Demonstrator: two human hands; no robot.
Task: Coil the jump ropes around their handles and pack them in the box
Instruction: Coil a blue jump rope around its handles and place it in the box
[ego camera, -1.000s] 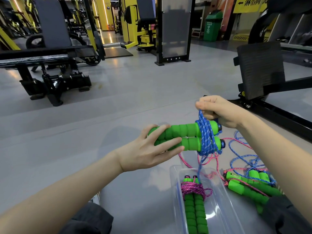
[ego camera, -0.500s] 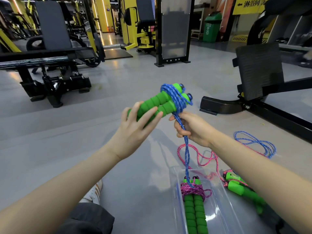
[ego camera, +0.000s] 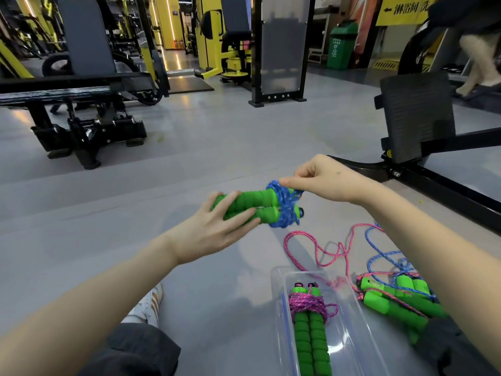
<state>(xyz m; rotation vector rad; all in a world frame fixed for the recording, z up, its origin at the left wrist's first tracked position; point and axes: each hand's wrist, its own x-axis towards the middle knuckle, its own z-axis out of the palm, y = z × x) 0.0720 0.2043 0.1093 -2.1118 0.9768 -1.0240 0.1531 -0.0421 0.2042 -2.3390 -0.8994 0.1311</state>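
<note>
- The left hand (ego camera: pixel 217 229) grasps a pair of green ribbed foam handles (ego camera: pixel 248 204) at their near end, with the fingers laid along them. It holds them side by side and almost level above the grey gym floor (ego camera: pixel 189 158), probably so that the other end stays free for the rope.
- The blue braided rope (ego camera: pixel 283 210) is coiled thickly around the far end of these handles.
- The right hand (ego camera: pixel 325 181) pinches the top of this blue coil between thumb and fingertips. I judge that it is tucking in the last piece of rope so the coil will not open; no loose tail is visible hanging down.
- The clear plastic rectangular box (ego camera: pixel 279 294) stands on the floor in front of the person. Already inside lies one pair of green handles wrapped with pink rope (ego camera: pixel 307 308), placed lengthwise to leave room beside it.
- Just right of the box, more green-handled ropes, pink and blue (ego camera: pixel 390 294), lie tangled on the floor, not yet coiled.
- The next step is probably to lay the blue bundle in the box beside the pink one.
</note>
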